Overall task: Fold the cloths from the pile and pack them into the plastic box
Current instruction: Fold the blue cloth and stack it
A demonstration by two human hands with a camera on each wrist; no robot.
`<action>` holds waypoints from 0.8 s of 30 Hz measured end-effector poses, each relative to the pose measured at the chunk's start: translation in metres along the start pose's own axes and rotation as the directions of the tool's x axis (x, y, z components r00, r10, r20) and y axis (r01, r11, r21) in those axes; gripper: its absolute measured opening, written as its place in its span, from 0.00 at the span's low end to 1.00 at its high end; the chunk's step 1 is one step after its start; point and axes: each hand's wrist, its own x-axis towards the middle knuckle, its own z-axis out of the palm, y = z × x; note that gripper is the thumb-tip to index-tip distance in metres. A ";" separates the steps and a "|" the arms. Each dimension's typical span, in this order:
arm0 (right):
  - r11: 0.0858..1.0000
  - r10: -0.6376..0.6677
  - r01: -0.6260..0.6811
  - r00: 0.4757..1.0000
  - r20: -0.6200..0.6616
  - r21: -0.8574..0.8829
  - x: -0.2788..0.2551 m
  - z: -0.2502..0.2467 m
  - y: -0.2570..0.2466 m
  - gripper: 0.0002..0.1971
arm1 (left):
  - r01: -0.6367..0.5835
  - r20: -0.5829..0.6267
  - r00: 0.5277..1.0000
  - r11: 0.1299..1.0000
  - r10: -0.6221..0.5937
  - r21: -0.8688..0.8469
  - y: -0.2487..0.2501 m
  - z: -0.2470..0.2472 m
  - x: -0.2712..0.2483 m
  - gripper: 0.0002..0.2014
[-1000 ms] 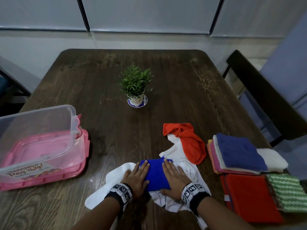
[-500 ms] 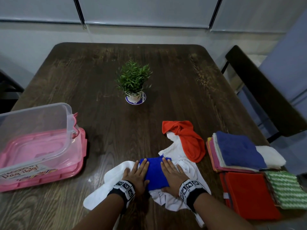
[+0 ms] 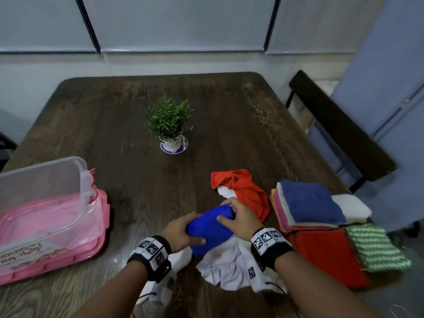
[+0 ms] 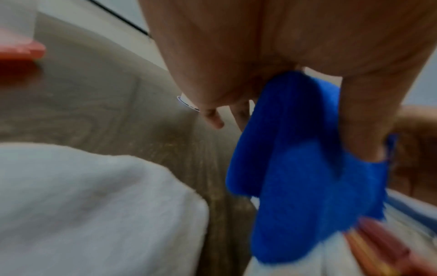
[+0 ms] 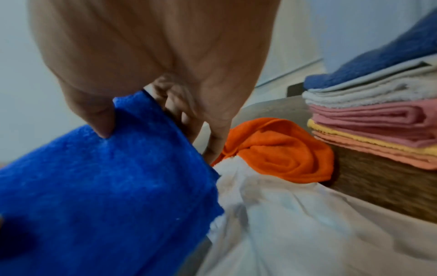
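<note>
Both hands, left hand (image 3: 181,232) and right hand (image 3: 238,218), grip the folded bright-blue terry cloth (image 3: 210,228), apparently lifted above the white cloth (image 3: 231,265). Keep layers pinched together while carrying it to the clear plastic box (image 3: 43,180).

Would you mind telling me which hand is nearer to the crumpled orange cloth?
Right. The right hand grips the blue cloth directly beside the orange cloth, its fingers almost against it. The left hand grips the blue cloth's other end, farther away.
</note>
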 end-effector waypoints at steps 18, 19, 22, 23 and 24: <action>0.897 0.062 -0.011 0.993 -0.102 0.443 -0.070 -0.126 0.062 0.07 | -0.069 -0.285 0.952 0.826 -0.114 -0.559 0.123 0.108 0.061 0.13; 0.886 0.071 -0.014 0.992 -0.106 0.464 -0.076 -0.134 0.073 0.08 | -0.047 -0.189 0.978 0.795 -0.085 -0.605 0.128 0.117 0.060 0.16; 0.826 0.124 -0.063 0.990 -0.072 0.560 -0.101 -0.161 0.096 0.07 | 0.058 0.091 0.996 0.737 0.005 -0.674 0.141 0.145 0.058 0.24; 0.804 0.143 -0.081 0.988 -0.060 0.589 -0.108 -0.169 0.105 0.10 | 0.088 0.151 0.988 0.744 0.018 -0.663 0.145 0.153 0.059 0.27; 0.796 0.153 -0.098 0.987 -0.042 0.597 -0.115 -0.178 0.115 0.19 | 0.089 0.185 0.982 0.768 0.039 -0.634 0.149 0.161 0.061 0.30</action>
